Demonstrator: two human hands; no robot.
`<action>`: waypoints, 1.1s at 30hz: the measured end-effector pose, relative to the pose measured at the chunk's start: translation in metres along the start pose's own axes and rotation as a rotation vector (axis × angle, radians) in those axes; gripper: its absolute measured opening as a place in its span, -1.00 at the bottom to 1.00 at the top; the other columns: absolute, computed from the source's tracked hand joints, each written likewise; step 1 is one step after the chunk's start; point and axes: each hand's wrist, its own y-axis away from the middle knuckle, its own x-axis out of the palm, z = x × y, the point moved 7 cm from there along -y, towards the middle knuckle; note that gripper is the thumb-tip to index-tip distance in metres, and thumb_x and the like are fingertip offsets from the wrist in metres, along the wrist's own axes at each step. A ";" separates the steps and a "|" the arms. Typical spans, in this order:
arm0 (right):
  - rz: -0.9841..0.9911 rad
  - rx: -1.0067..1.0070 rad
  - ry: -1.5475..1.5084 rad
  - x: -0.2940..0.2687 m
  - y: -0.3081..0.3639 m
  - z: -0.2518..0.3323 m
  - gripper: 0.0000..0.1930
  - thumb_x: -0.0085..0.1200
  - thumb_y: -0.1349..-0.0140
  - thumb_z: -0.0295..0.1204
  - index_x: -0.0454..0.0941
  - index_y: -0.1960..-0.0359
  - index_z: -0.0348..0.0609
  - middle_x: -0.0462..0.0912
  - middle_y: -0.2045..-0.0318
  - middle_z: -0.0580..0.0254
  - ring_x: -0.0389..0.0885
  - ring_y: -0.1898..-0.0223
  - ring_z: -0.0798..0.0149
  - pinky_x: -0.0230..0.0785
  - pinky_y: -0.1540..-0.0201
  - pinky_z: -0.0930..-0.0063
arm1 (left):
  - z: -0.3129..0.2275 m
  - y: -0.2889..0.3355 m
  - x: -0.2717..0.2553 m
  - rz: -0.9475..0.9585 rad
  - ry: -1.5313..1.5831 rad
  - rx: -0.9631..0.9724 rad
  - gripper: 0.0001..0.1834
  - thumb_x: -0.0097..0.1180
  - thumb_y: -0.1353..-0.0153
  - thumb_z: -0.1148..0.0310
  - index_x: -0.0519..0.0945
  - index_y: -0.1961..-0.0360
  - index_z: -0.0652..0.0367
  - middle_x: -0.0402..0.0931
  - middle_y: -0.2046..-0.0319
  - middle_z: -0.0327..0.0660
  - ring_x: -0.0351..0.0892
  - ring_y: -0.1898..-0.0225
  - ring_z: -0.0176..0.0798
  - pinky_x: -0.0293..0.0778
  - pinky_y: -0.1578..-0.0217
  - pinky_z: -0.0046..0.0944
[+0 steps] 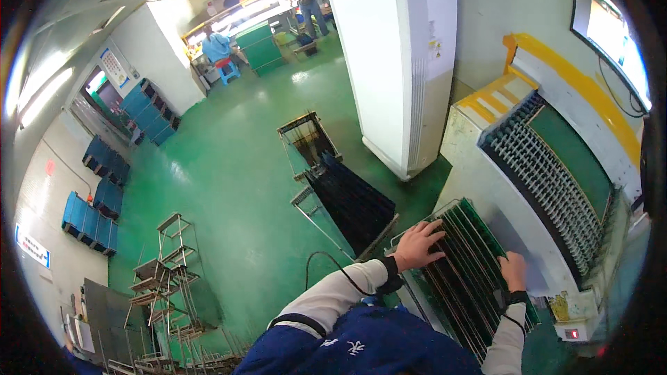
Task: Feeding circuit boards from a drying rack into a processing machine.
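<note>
A wire rack (403,235) stands in front of me, filled with several thin upright boards (451,271) set side by side. Across the top edges of the boards lies my left hand (420,244), fingers spread, near the rack's far left corner. My right hand (513,271) is at the right side of the rack, its fingers closed at the edge of the outermost green board (481,226). The fingertips of that hand are partly hidden. Black straps circle both wrists.
Right of the rack stands a roller conveyor machine (556,173) with a green panel (573,149) on it. A second rack of dark boards (351,201) sits ahead on the floor, beside a tall white cabinet (389,62). Metal frames (170,278) stand left; people (306,0) work far off.
</note>
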 end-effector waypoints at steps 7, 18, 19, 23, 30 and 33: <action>-0.042 -0.047 0.082 -0.097 -0.001 0.046 -0.61 0.30 -0.24 -0.11 0.68 0.39 -0.26 0.69 0.35 -0.23 0.66 0.19 -0.35 0.47 0.16 -0.18 | 0.001 -0.005 0.006 0.002 -0.018 0.016 -0.31 0.39 -0.24 -0.15 0.66 -0.30 -0.03 0.39 -0.48 -0.11 0.43 -0.39 0.14 0.45 -0.33 0.11; -0.534 0.064 -0.295 -0.286 0.046 -0.009 -0.76 0.39 -0.31 -0.37 0.64 0.33 -0.31 0.48 0.55 0.13 0.38 0.45 0.36 0.28 0.34 0.32 | -0.005 -0.010 -0.002 -0.039 -0.064 0.038 -0.32 0.43 -0.21 -0.14 0.69 -0.24 0.01 0.43 -0.44 -0.11 0.46 -0.36 0.14 0.44 -0.33 0.09; -0.662 0.060 -0.541 -0.294 0.056 -0.016 -0.81 0.35 -0.39 -0.37 0.72 0.22 -0.28 0.65 0.45 0.34 0.46 0.38 0.40 0.35 0.27 0.40 | -0.006 -0.012 -0.002 -0.041 -0.061 0.042 -0.32 0.43 -0.20 -0.14 0.69 -0.24 0.01 0.43 -0.45 -0.12 0.45 -0.36 0.13 0.45 -0.33 0.09; -1.012 0.254 -1.054 -0.303 0.079 -0.020 -0.75 0.30 -0.43 -0.43 0.73 -0.08 -0.21 0.76 0.21 0.34 0.56 0.27 0.46 0.45 0.13 0.44 | 0.002 -0.008 -0.003 -0.049 -0.071 0.042 -0.33 0.44 -0.20 -0.12 0.70 -0.24 0.01 0.44 -0.44 -0.13 0.45 -0.37 0.14 0.45 -0.33 0.09; -0.568 0.368 -0.573 -0.212 0.072 -0.106 -0.72 0.28 -0.41 -0.46 0.69 -0.13 -0.07 0.75 0.20 0.24 0.70 0.22 0.20 0.55 0.12 0.28 | -0.004 -0.012 0.000 -0.056 -0.101 0.061 -0.35 0.46 -0.17 -0.10 0.71 -0.21 -0.01 0.46 -0.42 -0.14 0.46 -0.35 0.10 0.45 -0.32 0.10; -0.633 0.289 -1.385 -0.153 0.047 -0.071 -0.83 0.32 -0.41 -0.38 0.65 0.03 0.01 0.72 0.16 0.33 0.67 0.16 0.23 0.49 0.13 0.26 | 0.000 -0.010 0.001 -0.052 -0.110 0.044 -0.36 0.47 -0.16 -0.10 0.71 -0.20 -0.03 0.46 -0.41 -0.14 0.47 -0.34 0.10 0.47 -0.28 0.09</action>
